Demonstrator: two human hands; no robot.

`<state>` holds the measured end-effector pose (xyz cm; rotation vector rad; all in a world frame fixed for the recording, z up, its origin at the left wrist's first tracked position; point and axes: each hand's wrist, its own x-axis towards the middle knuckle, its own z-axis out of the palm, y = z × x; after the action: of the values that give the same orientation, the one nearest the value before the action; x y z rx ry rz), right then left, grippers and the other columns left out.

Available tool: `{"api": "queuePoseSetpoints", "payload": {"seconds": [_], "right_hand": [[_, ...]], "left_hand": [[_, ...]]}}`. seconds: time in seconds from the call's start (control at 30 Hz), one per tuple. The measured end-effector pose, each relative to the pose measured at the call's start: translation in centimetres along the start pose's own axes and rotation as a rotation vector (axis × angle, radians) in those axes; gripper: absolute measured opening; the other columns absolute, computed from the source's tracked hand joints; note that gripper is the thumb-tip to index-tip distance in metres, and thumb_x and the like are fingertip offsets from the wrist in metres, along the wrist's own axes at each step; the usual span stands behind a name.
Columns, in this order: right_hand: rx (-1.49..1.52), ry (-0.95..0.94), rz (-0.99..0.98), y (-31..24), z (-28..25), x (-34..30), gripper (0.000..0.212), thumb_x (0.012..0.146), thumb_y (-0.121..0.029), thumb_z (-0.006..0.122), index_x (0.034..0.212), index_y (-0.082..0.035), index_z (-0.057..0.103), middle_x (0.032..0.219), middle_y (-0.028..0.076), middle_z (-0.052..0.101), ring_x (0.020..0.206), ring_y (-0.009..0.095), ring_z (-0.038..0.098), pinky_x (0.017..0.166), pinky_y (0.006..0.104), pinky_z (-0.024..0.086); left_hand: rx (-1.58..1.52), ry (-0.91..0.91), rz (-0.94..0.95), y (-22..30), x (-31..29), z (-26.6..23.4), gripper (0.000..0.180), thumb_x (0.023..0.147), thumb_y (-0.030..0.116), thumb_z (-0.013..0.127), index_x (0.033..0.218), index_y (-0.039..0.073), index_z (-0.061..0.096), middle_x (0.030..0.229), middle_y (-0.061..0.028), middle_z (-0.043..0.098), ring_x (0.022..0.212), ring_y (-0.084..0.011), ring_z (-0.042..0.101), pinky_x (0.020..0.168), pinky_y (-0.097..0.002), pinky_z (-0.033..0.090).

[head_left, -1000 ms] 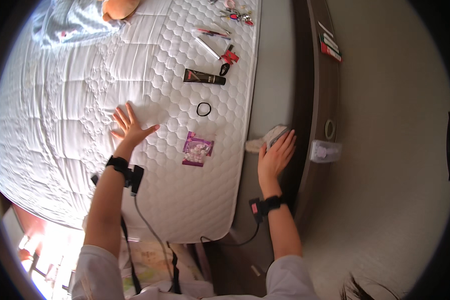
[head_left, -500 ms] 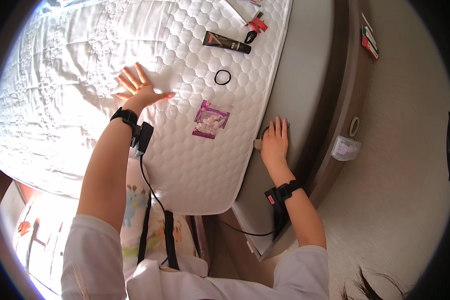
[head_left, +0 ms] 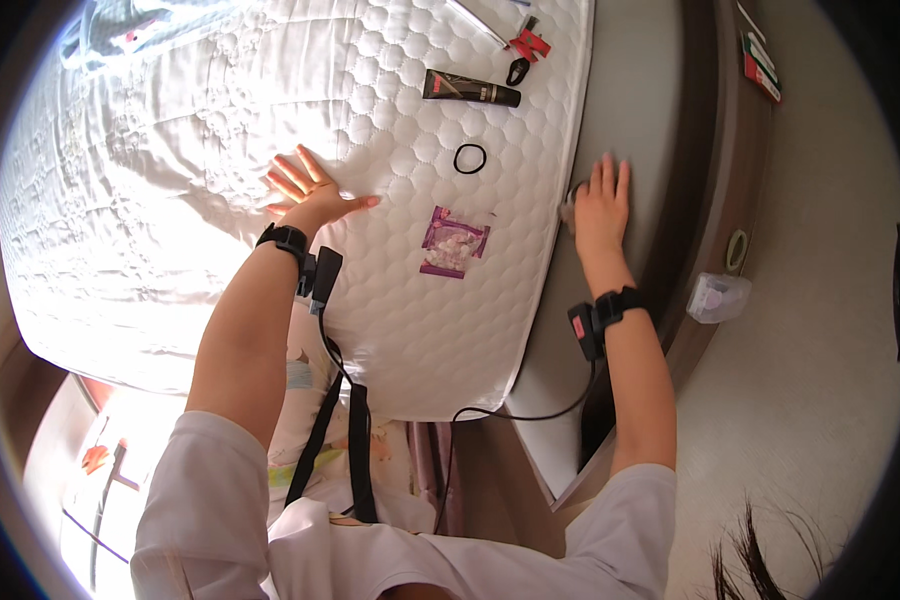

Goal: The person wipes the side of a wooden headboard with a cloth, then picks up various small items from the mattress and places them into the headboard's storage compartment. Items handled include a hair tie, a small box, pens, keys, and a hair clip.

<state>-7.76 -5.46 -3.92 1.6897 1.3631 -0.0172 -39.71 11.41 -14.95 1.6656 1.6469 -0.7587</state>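
Note:
My left hand [head_left: 312,195] lies on the white quilted mattress [head_left: 410,350], fingers spread and thumb out, holding nothing. To its right is a clear and purple packet [head_left: 455,243] of small pale pieces, with a black hair tie [head_left: 470,158] beyond it. My right hand [head_left: 603,213] presses flat on the grey bed side [head_left: 625,90], just right of the mattress edge. Under its palm, a small grey cloth-like piece [head_left: 569,208] sticks out on the left; most of it is hidden.
A black tube [head_left: 472,88], a red item [head_left: 529,45] and a white stick [head_left: 477,24] lie farther up the mattress. On the brown bed ledge at right are a clear plastic box [head_left: 719,298] and a tape roll [head_left: 736,250]. Cables run from both wrist straps.
My right hand has slid forward along the grey bed side, and the grey piece has moved with it. My left hand stays spread on the mattress; the view has shifted slightly.

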Motion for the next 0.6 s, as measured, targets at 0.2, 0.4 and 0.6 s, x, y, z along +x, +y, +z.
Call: {"api": "queuePoseSetpoints", "payload": {"seconds": [0.2, 0.4, 0.6], "right_hand": [[-0.005, 0.147, 0.069, 0.4, 0.4, 2.5, 0.031, 0.094, -0.021, 0.046, 0.116, -0.008, 0.064, 0.142, 0.01, 0.047, 0.141, 0.027, 0.028, 0.118, 0.0507, 0.004], [-0.038, -0.12, -0.118, -3.1, 2.4, -4.9, 0.041, 0.096, -0.028, 0.046, 0.134, -0.012, 0.051, 0.153, 0.007, 0.031, 0.144, 0.027, 0.018, 0.118, 0.0523, -0.001], [-0.112, -0.159, -0.191, -2.7, 2.4, -8.2, 0.039, 0.094, -0.024, 0.049, 0.131, -0.013, 0.053, 0.153, 0.007, 0.032, 0.144, 0.028, 0.019, 0.117, 0.0523, -0.001]], "left_hand": [[0.018, -0.011, 0.042, -0.6, 0.1, 0.3, 0.159, 0.049, 0.085, 0.069, 0.139, 0.001, -0.033, 0.139, -0.0389, -0.034, 0.129, -0.0593, -0.029, 0.091, -0.0817, 0.003], [0.045, 0.003, 0.004, -0.3, -0.2, 0.1, 0.156, 0.05, 0.084, 0.069, 0.141, 0.007, -0.032, 0.141, -0.0355, -0.036, 0.129, -0.0573, -0.031, 0.091, -0.0816, 0.003], [0.023, 0.001, 0.021, -0.4, -0.2, 0.1, 0.157, 0.049, 0.084, 0.07, 0.142, 0.009, -0.031, 0.142, -0.0334, -0.036, 0.13, -0.0554, -0.032, 0.092, -0.0812, 0.002]]}}
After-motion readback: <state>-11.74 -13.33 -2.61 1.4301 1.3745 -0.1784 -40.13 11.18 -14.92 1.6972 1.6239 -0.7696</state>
